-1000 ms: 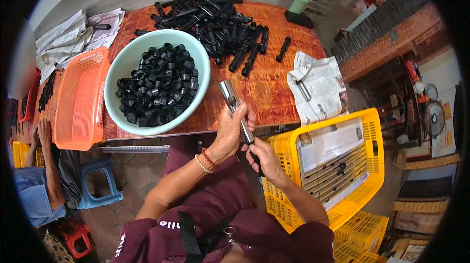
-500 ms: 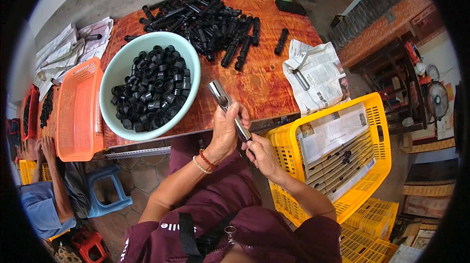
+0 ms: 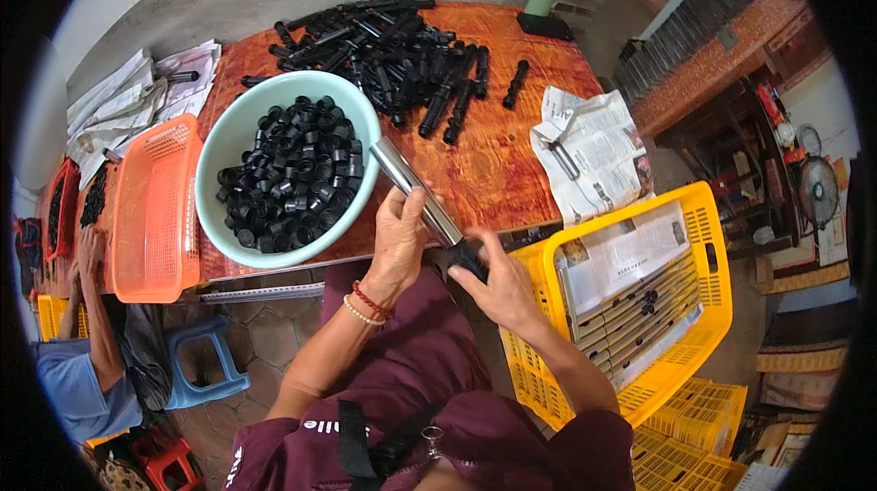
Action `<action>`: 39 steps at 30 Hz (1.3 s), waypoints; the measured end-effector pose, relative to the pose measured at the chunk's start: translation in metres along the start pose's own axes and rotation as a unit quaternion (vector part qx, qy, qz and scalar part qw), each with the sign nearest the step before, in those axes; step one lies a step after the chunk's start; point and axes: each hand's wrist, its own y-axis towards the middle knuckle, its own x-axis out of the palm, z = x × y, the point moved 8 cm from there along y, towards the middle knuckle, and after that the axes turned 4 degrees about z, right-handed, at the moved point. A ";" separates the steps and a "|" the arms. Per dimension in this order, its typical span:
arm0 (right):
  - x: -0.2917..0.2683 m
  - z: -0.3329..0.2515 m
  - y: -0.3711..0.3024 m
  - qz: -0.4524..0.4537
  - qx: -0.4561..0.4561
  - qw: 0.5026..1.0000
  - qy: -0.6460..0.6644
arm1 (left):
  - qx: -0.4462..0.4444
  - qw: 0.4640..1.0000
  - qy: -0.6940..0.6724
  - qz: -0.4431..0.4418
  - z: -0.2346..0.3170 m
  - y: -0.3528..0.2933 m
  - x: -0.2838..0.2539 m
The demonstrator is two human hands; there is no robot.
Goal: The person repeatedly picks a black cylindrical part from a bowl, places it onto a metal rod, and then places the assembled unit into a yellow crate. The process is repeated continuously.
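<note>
Slanting up to the left, a shiny silver metal tube (image 3: pixel 398 167) has its top end near the rim of a pale green bowl (image 3: pixel 212 240). My left hand (image 3: pixel 396 240), with beads at the wrist, is wrapped round its middle. At the tube's lower end sits a black plastic piece (image 3: pixel 470 260), gripped between thumb and fingers of my right hand (image 3: pixel 501 288). How far the piece goes into the tube cannot be seen. Many short black plastic rings (image 3: pixel 292 171) fill the bowl. Behind it on the table lies a heap of black ribbed rods (image 3: pixel 393 62).
An orange basket (image 3: pixel 155 258) stands left of the bowl. Newspaper (image 3: pixel 594 135) with a metal tube (image 3: pixel 564 160) lies at the table's right. A yellow crate (image 3: pixel 717 290) with thin rods is by my right arm. At left sits another person (image 3: pixel 82 372), near a blue stool (image 3: pixel 206 390).
The tube has swung lower and left, its top end now near the bowl's rim. My right-hand fingers have opened wider round the black piece, which shows more at the lower end.
</note>
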 end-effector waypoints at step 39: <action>-0.074 -0.100 0.019 0.223 -0.316 0.917 0.100 | -0.047 0.903 -0.411 -0.114 0.082 0.003 0.040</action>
